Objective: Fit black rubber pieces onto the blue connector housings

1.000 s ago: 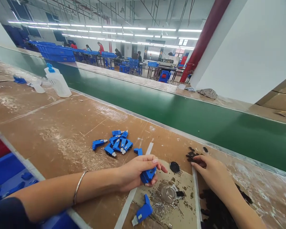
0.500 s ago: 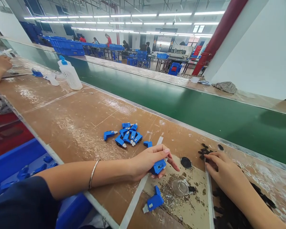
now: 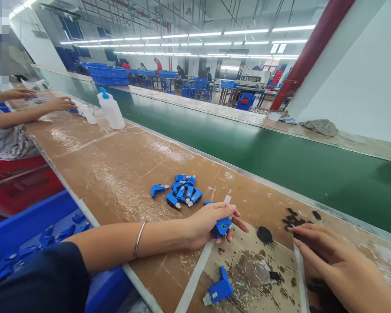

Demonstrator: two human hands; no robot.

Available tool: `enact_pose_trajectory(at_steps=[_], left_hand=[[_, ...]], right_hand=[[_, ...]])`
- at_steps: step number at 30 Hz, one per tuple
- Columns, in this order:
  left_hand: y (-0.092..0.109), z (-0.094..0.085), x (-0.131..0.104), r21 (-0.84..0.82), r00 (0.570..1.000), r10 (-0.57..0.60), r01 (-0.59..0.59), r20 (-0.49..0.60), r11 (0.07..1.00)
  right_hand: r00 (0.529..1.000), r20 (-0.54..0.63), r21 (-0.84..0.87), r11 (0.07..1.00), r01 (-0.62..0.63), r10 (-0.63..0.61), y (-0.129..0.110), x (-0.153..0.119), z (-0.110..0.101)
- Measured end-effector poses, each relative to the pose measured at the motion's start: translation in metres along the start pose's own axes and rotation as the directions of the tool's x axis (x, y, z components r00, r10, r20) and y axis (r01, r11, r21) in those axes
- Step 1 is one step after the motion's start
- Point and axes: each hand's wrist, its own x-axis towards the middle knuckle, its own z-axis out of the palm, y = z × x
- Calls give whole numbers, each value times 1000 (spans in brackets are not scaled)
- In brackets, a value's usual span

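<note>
My left hand (image 3: 211,221) is closed around a blue plastic part (image 3: 222,227) above the brown work surface. My right hand (image 3: 326,243) is at the small black pieces (image 3: 293,217), thumb and forefinger near each other; whether a piece is between the fingertips is too small to tell. Another blue part (image 3: 219,290) with a pale tip lies in front of my left hand. Between the hands are a round black disc (image 3: 264,235) and a clear round dish (image 3: 256,271) on a stained sheet. A pile of blue parts (image 3: 184,191) lies beyond my left forearm.
A white bottle (image 3: 112,111) with a blue cap stands farther back, beside the green conveyor belt (image 3: 215,130). At left, another person's hands (image 3: 60,104) work over the table. A blue bin (image 3: 26,219) with blue parts sits below the table edge (image 3: 61,182).
The view has shifted, so the table things appear farther right and lower. The other person's hands have come further into view. My left hand still holds the blue part.
</note>
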Motion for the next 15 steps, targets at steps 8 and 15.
enact_pose_trajectory(at_steps=[8,15], left_hand=[[0,-4,3,1,1000,5,-5,30,1000],[1,-1,2,50,999,-8,6,34,999]], right_hand=[[979,-192,137,986,97,-70,-62,4,-11],[952,66,19,955,297,-298,-74,-39,-9]])
